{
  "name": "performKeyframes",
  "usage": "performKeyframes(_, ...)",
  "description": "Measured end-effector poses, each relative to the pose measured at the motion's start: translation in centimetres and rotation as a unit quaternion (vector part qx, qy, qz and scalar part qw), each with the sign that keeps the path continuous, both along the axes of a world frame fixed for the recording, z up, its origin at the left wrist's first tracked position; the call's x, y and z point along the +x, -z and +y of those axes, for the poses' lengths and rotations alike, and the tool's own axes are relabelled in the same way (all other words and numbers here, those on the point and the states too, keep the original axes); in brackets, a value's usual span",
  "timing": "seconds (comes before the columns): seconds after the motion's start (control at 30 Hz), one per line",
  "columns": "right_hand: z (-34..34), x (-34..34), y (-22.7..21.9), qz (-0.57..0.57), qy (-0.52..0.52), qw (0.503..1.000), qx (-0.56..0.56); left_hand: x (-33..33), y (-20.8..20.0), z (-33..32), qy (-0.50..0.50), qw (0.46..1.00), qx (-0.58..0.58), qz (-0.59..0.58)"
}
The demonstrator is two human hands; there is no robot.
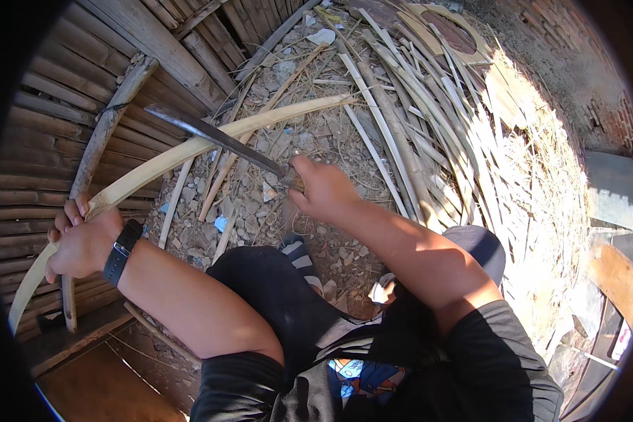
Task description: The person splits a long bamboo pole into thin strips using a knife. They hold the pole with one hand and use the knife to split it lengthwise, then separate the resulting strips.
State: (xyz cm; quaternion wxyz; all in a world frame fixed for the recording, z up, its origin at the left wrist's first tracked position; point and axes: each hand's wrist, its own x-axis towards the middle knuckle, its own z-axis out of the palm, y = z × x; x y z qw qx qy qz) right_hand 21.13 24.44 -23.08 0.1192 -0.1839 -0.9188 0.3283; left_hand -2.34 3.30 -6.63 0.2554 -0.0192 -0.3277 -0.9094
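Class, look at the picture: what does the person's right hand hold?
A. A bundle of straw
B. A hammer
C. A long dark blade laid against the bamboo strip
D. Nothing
C: the right hand grips the handle of a long dark blade that crosses the pale bamboo strip, while the left hand holds the strip's near end.

I see the bamboo strip (190,149) arcing from my left hand (84,243) rightward, the blade (214,137) lying across it, split strips (429,119) heaped right.
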Motion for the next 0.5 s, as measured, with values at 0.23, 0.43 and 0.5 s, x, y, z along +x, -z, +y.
performKeyframes(0.23, 14.1, 8.9, 0.0, -0.206, 0.197, 0.956, 0.076, -0.4, 0.9, -4.2, 0.010, 0.999, 0.044, 0.030)
performKeyframes(0.43, 10.2, 7.6, -0.5, -0.143, 0.246, 0.959, -0.012, 0.8, -1.0, -1.9, -0.033, 0.996, 0.083, 0.012)
performKeyframes(0.5, 8.1, 6.3, -1.5, -0.137, 0.172, 0.975, -0.004, 1.3, -1.2, -1.5, -0.017, 0.997, 0.073, 0.013)
